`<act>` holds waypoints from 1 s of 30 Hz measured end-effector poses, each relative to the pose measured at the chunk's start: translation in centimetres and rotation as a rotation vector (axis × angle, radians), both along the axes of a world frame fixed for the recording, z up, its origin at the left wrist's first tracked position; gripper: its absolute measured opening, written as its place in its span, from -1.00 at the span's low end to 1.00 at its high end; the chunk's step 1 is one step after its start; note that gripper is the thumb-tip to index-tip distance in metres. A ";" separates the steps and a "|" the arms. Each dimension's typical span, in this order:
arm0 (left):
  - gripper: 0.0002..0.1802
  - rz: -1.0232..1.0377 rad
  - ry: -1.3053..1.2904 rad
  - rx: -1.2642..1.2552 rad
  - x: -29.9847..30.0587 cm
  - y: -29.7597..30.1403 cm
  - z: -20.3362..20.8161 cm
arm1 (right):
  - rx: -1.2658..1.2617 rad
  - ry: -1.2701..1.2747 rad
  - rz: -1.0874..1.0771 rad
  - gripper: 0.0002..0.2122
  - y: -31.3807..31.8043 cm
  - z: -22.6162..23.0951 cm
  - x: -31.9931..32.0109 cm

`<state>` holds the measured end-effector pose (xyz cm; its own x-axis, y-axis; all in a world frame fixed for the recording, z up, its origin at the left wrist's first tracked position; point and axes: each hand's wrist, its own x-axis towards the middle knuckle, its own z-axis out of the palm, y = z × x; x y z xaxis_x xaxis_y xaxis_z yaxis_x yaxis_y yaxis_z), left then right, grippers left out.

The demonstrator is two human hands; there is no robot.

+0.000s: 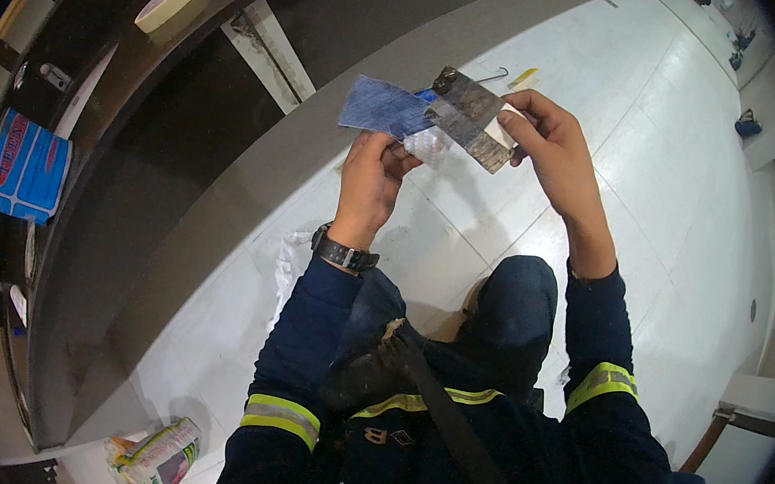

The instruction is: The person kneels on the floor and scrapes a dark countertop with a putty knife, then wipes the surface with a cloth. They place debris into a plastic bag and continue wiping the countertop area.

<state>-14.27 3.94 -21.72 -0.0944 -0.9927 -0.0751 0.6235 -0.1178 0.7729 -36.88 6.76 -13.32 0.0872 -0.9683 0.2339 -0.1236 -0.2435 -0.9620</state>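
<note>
In front of me, my left hand (370, 183), a black watch on its wrist, has its fingers closed on a blue denim-look rectangular piece (378, 107). Crumpled clear plastic (428, 145) hangs beside those fingertips. My right hand (553, 146) pinches a flat grey metal blade (471, 123), smeared and worn along its edges, with a whitish part at the grip. The blade's left end overlaps the right end of the blue piece; whether they touch, I cannot tell. Just behind them shows a bit of brighter blue, mostly hidden.
A dark curved counter runs along the left, bearing a roll of masking tape (171, 4) and a blue can (27, 168). On the white tiled floor lie a printed bag (155, 456), a thin hooked tool (495, 74) and a yellow piece (523, 77).
</note>
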 end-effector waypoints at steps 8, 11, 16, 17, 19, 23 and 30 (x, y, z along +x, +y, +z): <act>-0.73 -0.224 0.033 -0.185 2.3 1.4 1.4 | 0.001 0.335 0.165 -0.72 -1.6 1.7 0.6; -0.82 -0.174 0.017 -0.120 1.5 2.4 2.6 | -0.012 0.429 0.195 -0.75 -2.1 1.5 0.5; -0.77 -0.119 0.076 -0.076 1.8 2.6 2.4 | -0.015 0.429 0.317 -0.72 -2.7 1.8 0.8; -0.73 -0.109 0.083 -0.084 1.9 2.5 2.0 | -0.015 0.471 0.329 -0.72 -2.9 1.9 0.8; -0.64 -0.078 -0.030 -0.161 1.4 2.6 2.1 | -0.039 0.501 0.314 -0.72 -3.2 1.6 0.8; -0.46 -0.039 -0.392 -0.375 1.3 3.4 2.6 | 0.037 0.519 0.272 -0.72 -3.0 1.6 0.9; -0.30 0.148 -0.914 -0.884 1.8 3.7 4.1 | 0.073 0.206 0.248 -0.74 -2.6 -0.8 1.7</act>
